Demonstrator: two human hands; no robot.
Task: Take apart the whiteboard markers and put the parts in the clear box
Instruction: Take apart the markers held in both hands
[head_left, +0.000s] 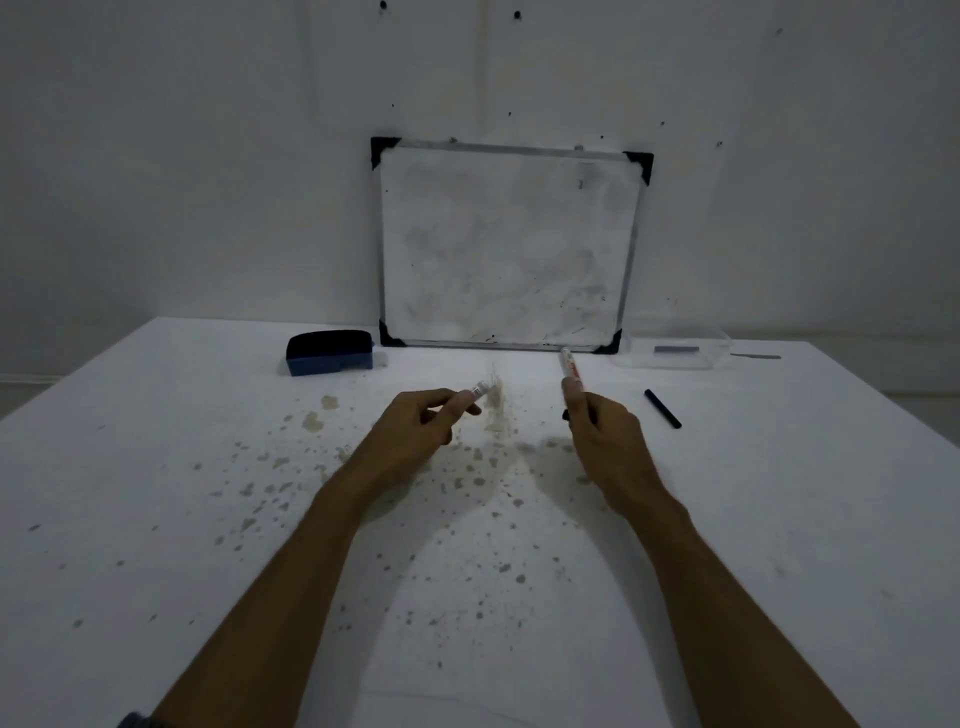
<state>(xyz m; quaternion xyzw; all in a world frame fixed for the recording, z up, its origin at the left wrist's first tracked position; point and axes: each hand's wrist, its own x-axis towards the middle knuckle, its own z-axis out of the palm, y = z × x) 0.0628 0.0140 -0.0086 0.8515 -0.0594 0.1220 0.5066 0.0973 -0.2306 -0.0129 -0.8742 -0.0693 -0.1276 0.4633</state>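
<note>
The left hand (423, 421) is pinching perhaps a cap (478, 391); the right hand (597, 426) is gripping the marker barrel (570, 370). That light pinch is risking a drop before the clear box (670, 356) at one o'clock.

Both bare forearms are reaching forward from the near edge, angling toward the middle. The left hand (423, 423) is pinching a small clear plastic piece (478, 389) at its fingertips. The right hand (597, 423), held apart from it, is gripping a white marker barrel with red print (570, 370), fingers curled.
</note>
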